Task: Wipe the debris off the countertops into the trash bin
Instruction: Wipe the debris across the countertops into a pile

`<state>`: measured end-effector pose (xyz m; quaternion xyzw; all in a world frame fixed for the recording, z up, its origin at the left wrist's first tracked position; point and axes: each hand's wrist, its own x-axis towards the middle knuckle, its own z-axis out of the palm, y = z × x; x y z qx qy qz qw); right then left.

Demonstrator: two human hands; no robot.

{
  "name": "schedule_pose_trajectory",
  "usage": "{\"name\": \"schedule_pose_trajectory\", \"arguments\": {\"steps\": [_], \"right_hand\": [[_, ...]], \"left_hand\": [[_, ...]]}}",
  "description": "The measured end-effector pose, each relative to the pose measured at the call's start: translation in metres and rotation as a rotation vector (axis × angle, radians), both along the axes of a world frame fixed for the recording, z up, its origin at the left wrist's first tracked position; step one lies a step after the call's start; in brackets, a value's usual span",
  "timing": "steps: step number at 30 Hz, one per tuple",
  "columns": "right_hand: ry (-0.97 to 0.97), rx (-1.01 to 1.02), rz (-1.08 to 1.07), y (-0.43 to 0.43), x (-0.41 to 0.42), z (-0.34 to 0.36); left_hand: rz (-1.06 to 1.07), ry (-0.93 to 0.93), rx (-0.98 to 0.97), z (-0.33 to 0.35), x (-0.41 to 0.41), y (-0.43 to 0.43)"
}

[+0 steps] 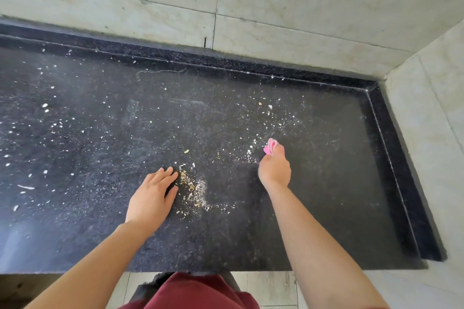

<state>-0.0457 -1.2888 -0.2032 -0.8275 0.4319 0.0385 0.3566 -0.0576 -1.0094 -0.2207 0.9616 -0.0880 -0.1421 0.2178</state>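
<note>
A black speckled countertop [326, 208] fills the view, strewn with white and tan crumbs. A gathered pile of debris [194, 190] lies near the middle front. My left hand [153, 198] rests flat on the counter, fingers together, its edge against the pile's left side. My right hand [275, 168] is closed around a small pink cloth [270, 146], pressed to the counter to the right of the pile. More loose crumbs [272, 110] lie beyond the cloth, and scattered crumbs [45, 118] cover the left part. No trash bin is in view.
A raised black ledge [391, 158] borders the counter at the back and right, under pale marble wall tiles [301, 7]. The counter's front edge runs just above my dark red clothing [195, 291]. Something dark [150, 286] stands below the counter.
</note>
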Motion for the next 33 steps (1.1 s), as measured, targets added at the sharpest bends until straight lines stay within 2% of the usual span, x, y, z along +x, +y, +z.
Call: {"name": "schedule_pose_trajectory", "arguments": {"steps": [3, 7, 10, 12, 16, 20, 22, 25, 29, 31, 33], "right_hand": [[-0.004, 0.059, 0.196, 0.061, 0.008, 0.006], [-0.067, 0.384, 0.493, 0.072, 0.020, 0.010], [-0.192, 0.380, 0.376, 0.032, 0.029, 0.019], [-0.193, 0.313, 0.246, -0.019, 0.033, 0.019], [-0.033, 0.082, 0.056, -0.132, 0.041, 0.017], [0.110, -0.079, -0.041, -0.187, 0.040, 0.018], [0.081, -0.104, -0.015, -0.168, 0.049, 0.010], [-0.020, -0.091, 0.131, -0.093, 0.057, -0.011], [0.001, -0.106, 0.372, -0.003, 0.068, -0.021], [-0.039, 0.076, 0.537, 0.026, 0.070, -0.013], [-0.102, 0.327, 0.547, 0.028, 0.074, -0.003]], "left_hand": [[-0.014, -0.040, 0.048, 0.003, 0.006, -0.003], [-0.020, -0.095, 0.073, 0.008, 0.027, -0.008], [0.072, -0.132, 0.010, 0.013, 0.061, -0.018], [0.136, -0.115, 0.001, 0.013, 0.089, -0.029], [0.143, -0.026, 0.130, -0.001, 0.143, -0.053], [0.166, 0.044, 0.206, -0.014, 0.162, -0.066], [0.171, 0.061, 0.205, -0.016, 0.161, -0.069], [0.183, 0.078, 0.195, -0.013, 0.160, -0.069], [0.195, 0.093, 0.203, -0.007, 0.164, -0.072], [0.211, 0.113, 0.192, -0.006, 0.165, -0.071], [0.231, 0.125, 0.170, -0.006, 0.165, -0.071]]}}
